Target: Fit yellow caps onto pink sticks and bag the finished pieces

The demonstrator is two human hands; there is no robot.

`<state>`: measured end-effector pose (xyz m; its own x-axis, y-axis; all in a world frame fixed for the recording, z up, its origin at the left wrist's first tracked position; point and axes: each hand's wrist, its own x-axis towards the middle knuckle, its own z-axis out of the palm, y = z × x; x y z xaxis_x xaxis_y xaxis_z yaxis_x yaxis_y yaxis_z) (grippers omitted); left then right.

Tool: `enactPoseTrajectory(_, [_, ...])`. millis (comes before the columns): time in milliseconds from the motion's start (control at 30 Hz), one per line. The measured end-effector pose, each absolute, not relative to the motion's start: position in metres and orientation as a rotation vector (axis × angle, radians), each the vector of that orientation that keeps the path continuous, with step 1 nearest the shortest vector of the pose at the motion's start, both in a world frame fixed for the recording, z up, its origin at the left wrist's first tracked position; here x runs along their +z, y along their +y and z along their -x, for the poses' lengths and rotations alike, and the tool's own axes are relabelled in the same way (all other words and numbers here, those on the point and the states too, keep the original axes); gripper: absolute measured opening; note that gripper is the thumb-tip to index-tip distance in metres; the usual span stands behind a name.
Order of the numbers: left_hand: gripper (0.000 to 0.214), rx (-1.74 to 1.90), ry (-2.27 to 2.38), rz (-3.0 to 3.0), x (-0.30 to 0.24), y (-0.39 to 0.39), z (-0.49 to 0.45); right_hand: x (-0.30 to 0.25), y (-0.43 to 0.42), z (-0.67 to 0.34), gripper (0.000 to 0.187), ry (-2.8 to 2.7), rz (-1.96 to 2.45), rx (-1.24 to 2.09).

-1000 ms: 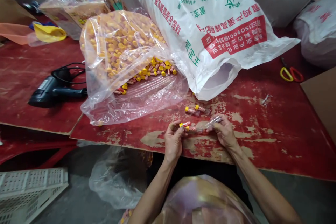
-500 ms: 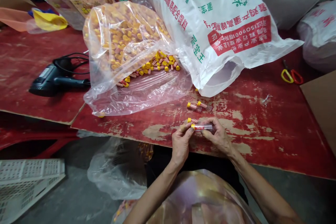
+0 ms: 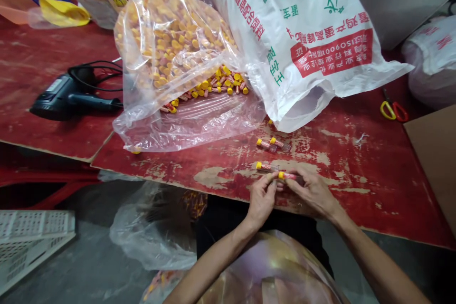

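Where hands (image 3: 261, 198) (image 3: 318, 193) nearly meet, yellow-capped tube (image 3: 286, 175) lies between.

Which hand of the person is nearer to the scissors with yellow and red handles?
Right. In the picture, the right hand is below and left of the scissors; the left hand is farther left, beyond the right hand.

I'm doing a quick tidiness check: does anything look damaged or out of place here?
Yes. The red tabletop is worn, its colour missing in ragged pale patches. A thin white scrap lies loose on its right side, and a small yellow piece sits apart near the front edge, by the clear bag.
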<state>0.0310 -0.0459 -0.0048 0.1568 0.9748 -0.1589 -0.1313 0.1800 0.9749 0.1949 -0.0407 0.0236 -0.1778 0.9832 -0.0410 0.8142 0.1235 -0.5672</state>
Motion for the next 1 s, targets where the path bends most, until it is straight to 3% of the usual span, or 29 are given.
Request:
enactPoseTrajectory(133, [0.033,1.146,1.370,-1.691,-0.008,-0.039,-0.016,0.027,-0.026,-0.218,0.017,-2.392,2.108,0.287])
enactPoseTrajectory(233, [0.036,0.982,1.539,-2.072,-0.016,-0.027,-0.007,0.019,-0.019,-0.221,0.014,-2.516,2.016,0.254])
enactPoseTrajectory(367, [0.019,0.759,1.617,-2.320,-0.027,0.000,-0.009,0.009,-0.021,-0.224,0.019,-2.515,1.827,0.275])
enactPoseTrajectory(500, [0.018,0.844,1.550,-2.334,-0.030,0.028,-0.017,-0.005,-0.030,-0.220,0.024,-2.317,1.655,0.243])
enactPoseTrajectory(667, [0.017,0.975,1.524,-2.231,-0.020,0.051,-0.005,-0.025,-0.028,-0.185,0.032,-2.341,1.319,-0.038])
enactPoseTrajectory(833, [0.016,1.109,1.814,-1.998,0.002,0.110,0.025,-0.028,-0.009,-0.155,0.035,-2.230,1.375,-0.338])
enactPoseTrajectory(1000, [0.019,0.943,2.159,-1.859,0.014,0.208,0.044,-0.023,0.008,-0.172,0.040,-2.152,1.401,-0.366])
